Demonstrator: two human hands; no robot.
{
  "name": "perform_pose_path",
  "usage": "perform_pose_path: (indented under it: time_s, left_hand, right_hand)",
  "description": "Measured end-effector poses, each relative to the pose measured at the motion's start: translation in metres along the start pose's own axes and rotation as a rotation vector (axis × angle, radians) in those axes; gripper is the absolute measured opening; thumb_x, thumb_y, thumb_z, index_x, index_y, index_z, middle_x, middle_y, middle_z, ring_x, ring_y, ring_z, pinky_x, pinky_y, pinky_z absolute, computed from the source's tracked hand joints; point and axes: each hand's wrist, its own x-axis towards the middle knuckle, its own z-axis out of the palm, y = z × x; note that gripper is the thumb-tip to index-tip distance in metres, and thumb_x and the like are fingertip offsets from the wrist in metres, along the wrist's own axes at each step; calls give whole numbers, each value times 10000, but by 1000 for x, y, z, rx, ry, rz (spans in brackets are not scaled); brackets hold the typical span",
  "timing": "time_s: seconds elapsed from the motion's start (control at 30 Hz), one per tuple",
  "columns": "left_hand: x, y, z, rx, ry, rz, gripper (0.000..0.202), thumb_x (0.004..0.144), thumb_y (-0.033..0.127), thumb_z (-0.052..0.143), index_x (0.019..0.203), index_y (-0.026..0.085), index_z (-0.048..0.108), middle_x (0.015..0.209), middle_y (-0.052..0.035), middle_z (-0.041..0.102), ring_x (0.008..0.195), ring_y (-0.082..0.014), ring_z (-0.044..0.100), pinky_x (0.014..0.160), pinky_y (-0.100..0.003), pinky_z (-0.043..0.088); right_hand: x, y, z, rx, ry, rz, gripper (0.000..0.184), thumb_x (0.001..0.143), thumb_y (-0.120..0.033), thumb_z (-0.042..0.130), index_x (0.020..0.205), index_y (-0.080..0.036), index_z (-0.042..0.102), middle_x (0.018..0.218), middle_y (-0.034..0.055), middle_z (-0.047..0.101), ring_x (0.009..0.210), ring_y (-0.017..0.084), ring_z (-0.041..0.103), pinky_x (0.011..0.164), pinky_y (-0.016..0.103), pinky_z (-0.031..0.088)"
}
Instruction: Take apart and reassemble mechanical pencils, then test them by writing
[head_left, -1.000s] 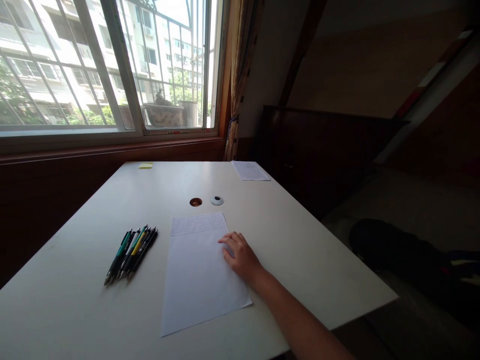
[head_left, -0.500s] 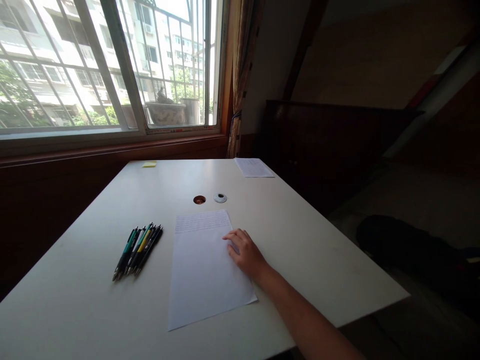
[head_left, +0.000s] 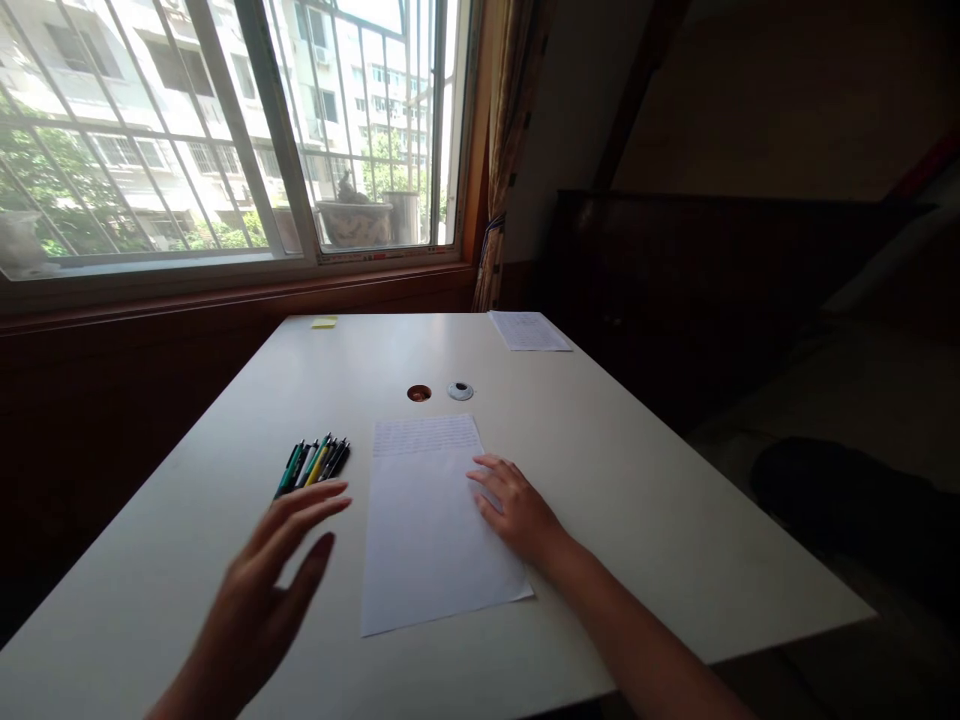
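Observation:
A sheet of paper (head_left: 427, 530) with lines of writing across its top lies in the middle of the white table. On its right edge rests my right hand (head_left: 517, 508), fingers apart and holding nothing. My left hand (head_left: 274, 570) is raised over the table left of the sheet, fingers spread, with nothing in it. Just beyond its fingertips lies a bunch of pens (head_left: 321, 458) in green, yellow, white and black; their lower ends are hidden behind that hand.
The white table (head_left: 660, 540) has a round cable hole (head_left: 419, 393), its loose cover (head_left: 460, 391) beside it. Written sheets (head_left: 529, 331) lie at the far right corner, yellow sticky notes (head_left: 324, 323) at the far left. Beyond stands a barred window (head_left: 360, 150).
My left hand has come into view from below, in front of the pens. My right hand has stayed on the sheet's right edge. The whole view has shifted slightly.

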Motion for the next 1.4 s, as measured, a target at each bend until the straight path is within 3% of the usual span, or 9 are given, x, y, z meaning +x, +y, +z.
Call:
perform_pose_path:
  time_s: [0.13,0.23,0.43,0.6,0.8,1.03,1.2,1.4]
  left_hand:
    - [-4,-28,64,142,-320,166,547,1005,380,427,1521,286,271,1545,-57,347,1423,-276,324,1131,-452,384]
    - [-13,-42,85,249,-401,256,621,997,463,426,1542,258,208,1569,-51,289,1440,-275,282,1185,-488,268]
    - [-19,-47,80,304,-439,271,630,1002,476,409,1548,272,168,1586,-26,237,1446,-261,270,1194,-478,257]
    - [-8,-46,79,285,-434,282,646,1003,489,394,1552,255,146,1598,-43,197,1462,-283,217,1181,-490,279]
    - [15,-37,84,268,-474,381,716,979,574,382,1556,238,122,1603,-59,176,1473,-299,169,1197,-519,208]
    - [32,-36,96,267,-519,421,829,920,700,364,1557,227,121,1604,-85,163,1480,-313,118,1204,-532,112]
    - [36,-43,99,237,-581,394,828,924,700,350,1559,243,80,1603,-75,167,1478,-300,146,1203,-516,116]
    - [32,-42,104,233,-546,376,844,918,702,362,1560,236,74,1600,-78,183,1470,-318,171,1201,-529,111]
  right_hand:
    - [0,0,1,-50,-90,-6,344,927,-241,544,1263,-214,616,1377,96,539,1317,265,448,1129,497,364]
    - [1,-2,-1,-65,-126,-12,365,935,-261,533,1290,-217,603,1389,84,540,1329,260,442,1141,488,353]
    - [1,-4,-2,-84,-141,-24,372,946,-286,516,1306,-219,583,1419,77,513,1348,260,420,1145,489,350]
    - [1,-9,-12,-80,-172,-126,396,950,-323,512,1328,-213,555,1475,85,450,1381,255,378,1163,472,320]
    - [4,-21,-25,-90,-338,-235,681,918,-495,555,1495,-195,353,1574,104,287,1457,273,233,1194,479,234]
    - [14,-22,-8,-44,-441,-257,898,853,-687,534,1529,-153,279,1604,140,158,1479,297,137,1208,495,139]
    - [14,-24,4,-11,-474,-237,906,865,-720,471,1543,-166,239,1612,113,119,1487,283,96,1216,483,99]
    - [13,-25,5,-4,-500,-217,896,864,-729,458,1552,-212,209,1617,79,112,1487,288,88,1217,484,76]
